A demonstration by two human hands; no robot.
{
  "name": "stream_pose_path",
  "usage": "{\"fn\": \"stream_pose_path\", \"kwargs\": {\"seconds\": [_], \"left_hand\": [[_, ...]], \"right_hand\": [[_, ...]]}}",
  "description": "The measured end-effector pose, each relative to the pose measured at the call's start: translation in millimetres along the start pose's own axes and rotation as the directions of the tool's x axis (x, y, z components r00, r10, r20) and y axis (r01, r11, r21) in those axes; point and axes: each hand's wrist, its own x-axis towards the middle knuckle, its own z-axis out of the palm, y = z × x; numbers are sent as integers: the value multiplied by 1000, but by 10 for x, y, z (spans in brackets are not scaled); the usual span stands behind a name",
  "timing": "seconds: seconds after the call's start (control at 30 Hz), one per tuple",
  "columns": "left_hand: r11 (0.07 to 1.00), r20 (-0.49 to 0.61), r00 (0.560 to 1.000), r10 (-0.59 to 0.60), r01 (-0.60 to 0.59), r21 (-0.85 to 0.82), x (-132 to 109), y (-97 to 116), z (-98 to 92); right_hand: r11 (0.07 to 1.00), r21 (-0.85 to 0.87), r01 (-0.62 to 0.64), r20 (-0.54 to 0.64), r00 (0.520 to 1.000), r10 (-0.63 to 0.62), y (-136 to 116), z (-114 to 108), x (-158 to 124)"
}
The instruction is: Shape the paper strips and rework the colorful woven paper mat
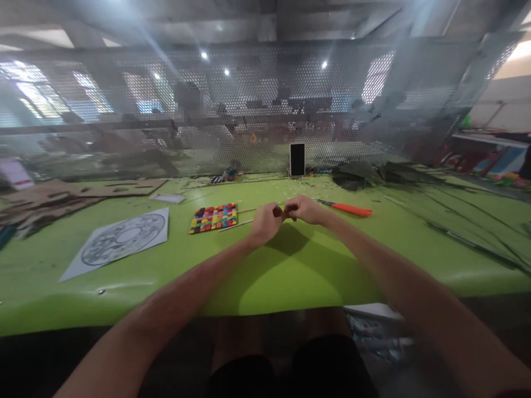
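Note:
My left hand [266,222] and my right hand [306,210] meet above the green table, with fingertips pinched together and almost touching. Whatever lies between the fingers is too small and hidden to make out. A small mat woven from multicoloured strips [213,218] lies flat to the left of my left hand. Beside that mat a thin pale stick [235,225] points toward the left hand, and another thin strip passes behind it. Just right of my right hand rests a tool with an orange-red handle [352,209] and a dark front end.
A printed sheet with a ring pattern [126,236] lies at left, before brown cut cardboard [78,193]. A dark-screened device [297,160] stands upright against the perforated screen. Dark leafy material [360,174] and long thin stems [477,240] spread over the right side.

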Motion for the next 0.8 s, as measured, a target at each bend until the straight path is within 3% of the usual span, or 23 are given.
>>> {"fn": "stream_pose_path", "kwargs": {"seconds": [0.13,0.23,0.33,0.5,0.7,0.8], "left_hand": [[992,-2,1000,0,0,123,-57,44,56],[985,24,997,70,-73,157,-48,15,47],[989,31,995,100,-103,104,8,-63,-1],[997,81,995,61,-57,-53,76,-193,-82],[995,86,993,78,-73,-65,87,-234,-102],[993,73,991,112,-108,-49,103,-216,-121]], "right_hand": [[999,-24,37,98,995,-35,43,-65,-7],[995,-95,22,37,999,-19,80,-95,-11],[998,-48,-49,-85,995,45,160,-105,-4],[979,126,-162,-94,980,175,258,-81,2],[993,4,-121,-82,989,121,153,11,-1],[993,40,-114,-75,990,117,100,52,-14]]}}
